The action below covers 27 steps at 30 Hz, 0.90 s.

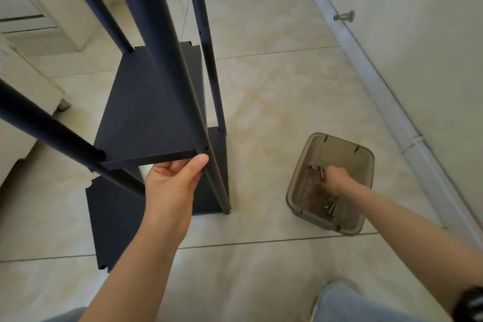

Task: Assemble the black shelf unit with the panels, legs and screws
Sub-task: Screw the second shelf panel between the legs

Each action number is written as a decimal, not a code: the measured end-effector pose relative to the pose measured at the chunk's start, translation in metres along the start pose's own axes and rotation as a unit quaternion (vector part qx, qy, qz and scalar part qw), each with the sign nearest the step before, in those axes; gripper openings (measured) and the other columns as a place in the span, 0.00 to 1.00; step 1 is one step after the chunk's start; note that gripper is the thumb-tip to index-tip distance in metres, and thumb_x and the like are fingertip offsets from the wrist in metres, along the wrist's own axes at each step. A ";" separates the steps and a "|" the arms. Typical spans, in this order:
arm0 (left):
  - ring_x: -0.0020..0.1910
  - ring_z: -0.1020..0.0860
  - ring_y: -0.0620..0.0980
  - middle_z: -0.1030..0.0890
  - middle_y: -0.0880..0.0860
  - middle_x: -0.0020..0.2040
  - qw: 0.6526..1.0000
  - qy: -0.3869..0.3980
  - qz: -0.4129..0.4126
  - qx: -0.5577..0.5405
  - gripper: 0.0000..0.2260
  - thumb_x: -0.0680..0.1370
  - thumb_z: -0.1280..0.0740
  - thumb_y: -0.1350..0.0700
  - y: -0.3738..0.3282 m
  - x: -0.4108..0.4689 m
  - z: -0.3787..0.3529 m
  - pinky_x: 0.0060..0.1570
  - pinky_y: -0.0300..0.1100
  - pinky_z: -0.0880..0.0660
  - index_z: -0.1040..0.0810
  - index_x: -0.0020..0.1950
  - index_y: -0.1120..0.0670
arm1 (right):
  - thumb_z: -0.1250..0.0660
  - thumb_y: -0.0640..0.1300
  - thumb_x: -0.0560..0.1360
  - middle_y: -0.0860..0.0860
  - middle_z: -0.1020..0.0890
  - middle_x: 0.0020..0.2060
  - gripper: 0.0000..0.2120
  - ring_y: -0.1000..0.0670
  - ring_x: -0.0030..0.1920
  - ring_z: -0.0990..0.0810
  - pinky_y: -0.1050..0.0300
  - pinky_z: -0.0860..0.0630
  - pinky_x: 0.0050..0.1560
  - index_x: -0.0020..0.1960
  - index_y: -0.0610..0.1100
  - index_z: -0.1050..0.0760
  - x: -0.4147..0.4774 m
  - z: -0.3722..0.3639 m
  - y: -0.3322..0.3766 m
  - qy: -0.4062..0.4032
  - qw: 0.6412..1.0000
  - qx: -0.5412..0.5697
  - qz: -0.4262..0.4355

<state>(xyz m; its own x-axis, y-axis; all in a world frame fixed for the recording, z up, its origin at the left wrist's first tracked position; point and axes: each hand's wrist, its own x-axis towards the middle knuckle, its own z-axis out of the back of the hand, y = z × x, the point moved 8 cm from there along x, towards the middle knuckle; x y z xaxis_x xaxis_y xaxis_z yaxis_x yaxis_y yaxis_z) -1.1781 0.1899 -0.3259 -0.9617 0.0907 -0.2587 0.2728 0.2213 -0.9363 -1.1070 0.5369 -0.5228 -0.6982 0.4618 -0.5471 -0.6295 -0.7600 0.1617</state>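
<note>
Legs (162, 60) four, panels (112, 217) two; left hand (172, 183) grips upper panel (141, 112).

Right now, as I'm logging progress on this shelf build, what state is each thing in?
legs, standing upright
upper panel, raised between the legs, front edge held
lower panel, lying flat, low beneath the upper panel
bin, open-topped, on the floor
screws, loose in the bin
left hand, pinches the upper panel's front edge
right hand, reached into the bin; grip hidden
</note>
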 end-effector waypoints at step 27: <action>0.54 0.16 0.51 0.14 0.51 0.45 1.000 -0.009 -0.005 -0.011 0.15 0.64 0.27 0.57 0.000 -0.004 -0.001 0.63 0.49 0.23 0.19 0.49 0.54 | 0.34 0.38 0.78 0.44 0.15 0.42 0.05 0.47 0.43 0.17 0.57 0.22 0.43 0.49 0.39 0.20 -0.026 0.020 0.019 -0.030 0.993 0.104 0.046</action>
<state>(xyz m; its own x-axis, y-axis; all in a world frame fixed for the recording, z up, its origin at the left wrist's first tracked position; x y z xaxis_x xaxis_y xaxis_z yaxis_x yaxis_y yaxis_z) -1.1742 0.1904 -0.3246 -0.9645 0.0716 -0.2540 0.2639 0.2433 -0.9334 -1.1072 0.5193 -0.4890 -0.7711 0.4262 -0.4731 -0.6148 -0.6916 0.3790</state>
